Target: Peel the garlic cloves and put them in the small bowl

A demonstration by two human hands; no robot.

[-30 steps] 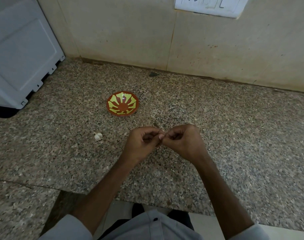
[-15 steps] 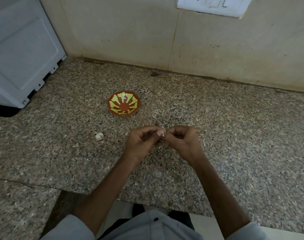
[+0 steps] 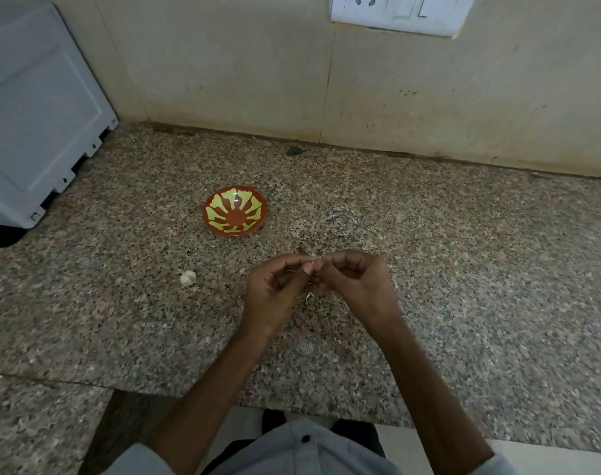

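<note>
Step in hand: peeling, by my judgement; both hands were raised just above the counter (image 3: 463, 275), working one small item between the fingertips.
Left hand (image 3: 275, 293): fingers curled inward, thumb and forefinger pinching the item at the meeting point of the two hands.
Right hand (image 3: 357, 286): likewise curled, fingertips pinching the same item from the other side.
Item held: taken to be a garlic clove; it was almost wholly hidden by the fingertips, so how much skin remained could not be told.
Scrap of peel (image 3: 308, 295): a pale fragment showed just below the hands; whether it hung or lay on the counter could not be told.
Loose garlic (image 3: 188, 278): a white piece lay on the counter, left of the hands and apart from them, unpeeled by appearance.
Small bowl (image 3: 233, 233): red with a yellow pattern, upright, beyond the hands toward the wall; no clove was seen in it.
Progress: early, as judged.
Next move calls for: stripping the last skin, then a short forward reach to drop the clove into the bowl.
Surface: speckled granite, with a joint line near the front edge.
Room: stained beige wall tiles (image 3: 223, 80), a white switch plate (image 3: 395, 12) above, a grey appliance (image 3: 35, 114) at far left.
</note>
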